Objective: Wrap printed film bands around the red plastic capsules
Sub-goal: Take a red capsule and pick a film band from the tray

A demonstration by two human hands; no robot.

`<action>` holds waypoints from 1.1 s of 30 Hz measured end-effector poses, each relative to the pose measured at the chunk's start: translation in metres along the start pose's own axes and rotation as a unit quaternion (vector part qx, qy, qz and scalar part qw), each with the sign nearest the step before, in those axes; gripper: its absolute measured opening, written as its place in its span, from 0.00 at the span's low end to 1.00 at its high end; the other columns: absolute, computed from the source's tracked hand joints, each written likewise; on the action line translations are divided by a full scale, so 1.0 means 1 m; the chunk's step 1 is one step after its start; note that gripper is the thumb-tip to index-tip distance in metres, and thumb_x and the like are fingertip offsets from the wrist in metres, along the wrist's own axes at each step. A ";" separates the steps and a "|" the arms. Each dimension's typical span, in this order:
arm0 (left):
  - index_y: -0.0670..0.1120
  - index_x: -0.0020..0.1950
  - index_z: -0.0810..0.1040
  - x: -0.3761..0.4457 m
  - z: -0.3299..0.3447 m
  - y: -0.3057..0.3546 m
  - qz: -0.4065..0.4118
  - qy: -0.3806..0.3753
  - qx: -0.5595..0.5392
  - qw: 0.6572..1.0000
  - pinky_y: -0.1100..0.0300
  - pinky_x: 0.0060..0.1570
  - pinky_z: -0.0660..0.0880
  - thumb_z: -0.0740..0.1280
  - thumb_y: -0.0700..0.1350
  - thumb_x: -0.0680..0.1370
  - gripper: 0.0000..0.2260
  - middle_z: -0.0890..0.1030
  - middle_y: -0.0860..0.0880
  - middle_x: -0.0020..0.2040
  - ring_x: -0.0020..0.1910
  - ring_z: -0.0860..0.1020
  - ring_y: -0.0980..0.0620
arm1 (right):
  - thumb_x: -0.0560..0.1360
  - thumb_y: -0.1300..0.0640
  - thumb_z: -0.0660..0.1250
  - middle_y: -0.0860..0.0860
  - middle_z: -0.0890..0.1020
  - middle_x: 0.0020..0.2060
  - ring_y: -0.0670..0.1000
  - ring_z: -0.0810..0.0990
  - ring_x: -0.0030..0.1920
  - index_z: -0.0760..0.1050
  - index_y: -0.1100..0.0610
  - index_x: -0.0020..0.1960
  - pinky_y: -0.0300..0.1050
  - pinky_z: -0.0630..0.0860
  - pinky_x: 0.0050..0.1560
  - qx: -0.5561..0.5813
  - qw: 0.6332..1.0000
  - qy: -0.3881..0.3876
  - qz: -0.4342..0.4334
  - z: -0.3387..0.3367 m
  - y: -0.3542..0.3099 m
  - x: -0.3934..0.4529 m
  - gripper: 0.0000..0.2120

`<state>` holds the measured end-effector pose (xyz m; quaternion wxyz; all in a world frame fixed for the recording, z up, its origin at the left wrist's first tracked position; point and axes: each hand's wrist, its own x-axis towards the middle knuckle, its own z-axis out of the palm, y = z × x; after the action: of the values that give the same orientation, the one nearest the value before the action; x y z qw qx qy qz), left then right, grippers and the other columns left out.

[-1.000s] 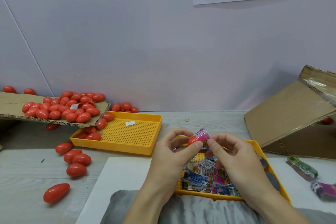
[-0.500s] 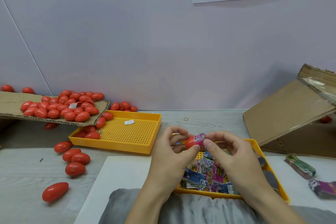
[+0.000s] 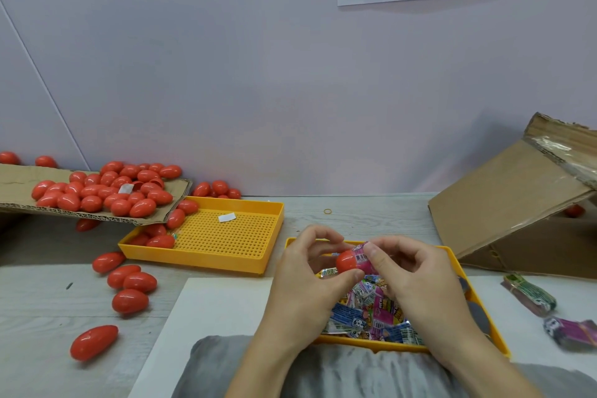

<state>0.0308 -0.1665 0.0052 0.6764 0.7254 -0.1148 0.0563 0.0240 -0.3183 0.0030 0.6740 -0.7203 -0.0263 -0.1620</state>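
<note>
A red capsule (image 3: 345,261) is held above the near yellow tray (image 3: 452,255), pinched between the thumb and fingers of my left hand (image 3: 307,281). A pink printed film band (image 3: 363,257) sits over the capsule's right end, and my right hand (image 3: 416,278) pinches it there. The tray below holds several loose printed film bands (image 3: 371,313). Many bare red capsules lie on a cardboard flap (image 3: 19,178) at the left, and more are scattered on the table, such as one capsule (image 3: 93,341) near the front.
A second yellow perforated tray (image 3: 226,236) with a few capsules stands left of centre. A tilted cardboard box (image 3: 504,203) fills the right. Bundles of bands (image 3: 529,294) lie at the far right. A white sheet (image 3: 206,317) and grey cloth (image 3: 323,371) lie in front.
Both hands have lowered slightly with the capsule. The pink band has slid further onto the capsule's right end.
</note>
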 end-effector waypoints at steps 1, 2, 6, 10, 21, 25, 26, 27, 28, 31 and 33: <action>0.44 0.52 0.76 0.000 0.000 0.000 -0.003 -0.002 -0.001 1.000 0.57 0.44 0.81 0.77 0.32 0.69 0.17 0.86 0.46 0.47 0.48 0.85 0.49 | 0.74 0.57 0.72 0.48 0.82 0.30 0.41 0.75 0.26 0.84 0.53 0.40 0.34 0.71 0.31 0.012 1.000 0.000 0.008 0.000 0.001 0.000 0.04; 0.44 0.53 0.77 0.000 0.000 0.001 -0.007 -0.004 -0.001 1.000 0.55 0.46 0.82 0.77 0.33 0.69 0.17 0.86 0.46 0.47 0.48 0.85 0.49 | 0.74 0.58 0.72 0.48 0.82 0.29 0.41 0.75 0.26 0.84 0.53 0.40 0.32 0.71 0.30 0.024 1.000 -0.002 0.017 0.000 0.001 0.001 0.05; 0.45 0.52 0.77 -0.002 -0.001 0.003 -0.018 -0.012 0.000 1.000 0.52 0.45 0.83 0.77 0.33 0.69 0.16 0.87 0.47 0.45 0.44 0.86 0.49 | 0.75 0.58 0.72 0.47 0.81 0.28 0.40 0.75 0.25 0.85 0.54 0.41 0.30 0.69 0.28 0.044 0.998 -0.015 0.033 -0.001 0.002 0.001 0.05; 0.46 0.53 0.77 -0.003 0.000 0.005 -0.027 -0.015 0.011 0.999 0.47 0.44 0.83 0.77 0.34 0.69 0.17 0.87 0.48 0.45 0.44 0.86 0.49 | 0.74 0.57 0.71 0.49 0.83 0.31 0.41 0.76 0.26 0.85 0.55 0.42 0.31 0.70 0.27 0.045 0.998 -0.019 0.034 -0.001 0.001 0.001 0.04; 0.47 0.52 0.79 -0.002 0.001 0.003 -0.018 -0.010 0.019 1.000 0.53 0.42 0.83 0.78 0.33 0.68 0.17 0.87 0.48 0.45 0.45 0.85 0.51 | 0.74 0.56 0.71 0.48 0.83 0.29 0.40 0.76 0.26 0.86 0.50 0.41 0.29 0.69 0.28 0.027 0.999 -0.026 0.028 0.000 -0.002 -0.001 0.06; 0.49 0.50 0.83 -0.002 0.001 0.002 0.018 -0.018 0.048 0.999 0.61 0.49 0.81 0.78 0.37 0.70 0.13 0.86 0.54 0.46 0.48 0.84 0.56 | 0.74 0.56 0.72 0.47 0.83 0.30 0.40 0.76 0.28 0.85 0.46 0.42 0.30 0.70 0.29 0.011 0.999 -0.032 0.008 0.000 -0.005 -0.002 0.06; 0.48 0.50 0.84 -0.002 0.001 0.002 0.022 -0.018 0.046 0.999 0.60 0.51 0.81 0.78 0.37 0.70 0.11 0.86 0.53 0.45 0.49 0.84 0.55 | 0.73 0.56 0.72 0.47 0.84 0.32 0.40 0.77 0.30 0.85 0.46 0.42 0.31 0.71 0.31 0.008 0.999 -0.035 0.003 0.000 -0.005 -0.003 0.05; 0.47 0.50 0.84 -0.002 0.001 0.002 0.025 -0.015 0.038 0.999 0.59 0.51 0.81 0.77 0.37 0.71 0.11 0.86 0.52 0.46 0.49 0.84 0.54 | 0.73 0.56 0.73 0.47 0.84 0.35 0.41 0.79 0.34 0.85 0.46 0.43 0.33 0.73 0.34 0.000 0.999 -0.034 -0.005 0.000 -0.006 -0.003 0.05; 0.47 0.50 0.84 -0.001 0.000 0.002 0.027 -0.009 0.027 0.999 0.57 0.52 0.80 0.77 0.37 0.71 0.10 0.86 0.51 0.46 0.49 0.84 0.53 | 0.73 0.56 0.73 0.46 0.84 0.38 0.42 0.80 0.40 0.85 0.46 0.44 0.36 0.76 0.38 -0.021 0.999 -0.028 -0.019 0.000 -0.006 -0.004 0.05; 0.47 0.51 0.84 0.001 -0.002 0.001 0.025 0.017 -0.017 0.999 0.57 0.53 0.80 0.76 0.36 0.72 0.10 0.87 0.49 0.47 0.50 0.84 0.52 | 0.72 0.61 0.74 0.42 0.79 0.46 0.43 0.77 0.51 0.81 0.44 0.50 0.34 0.75 0.44 -0.135 0.987 -0.016 -0.082 0.002 -0.004 -0.006 0.13; 0.46 0.51 0.84 0.001 -0.002 0.001 0.020 0.022 -0.041 0.999 0.58 0.53 0.80 0.76 0.36 0.72 0.10 0.87 0.49 0.48 0.50 0.84 0.51 | 0.70 0.59 0.74 0.40 0.76 0.47 0.40 0.76 0.53 0.79 0.43 0.52 0.29 0.71 0.47 -0.192 0.974 -0.019 -0.120 0.005 -0.004 -0.008 0.15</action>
<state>0.0321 -0.1647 0.0063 0.7067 0.6931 -0.1167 0.0812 0.0163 -0.3120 0.0044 0.4985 -0.8307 -0.0935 -0.2296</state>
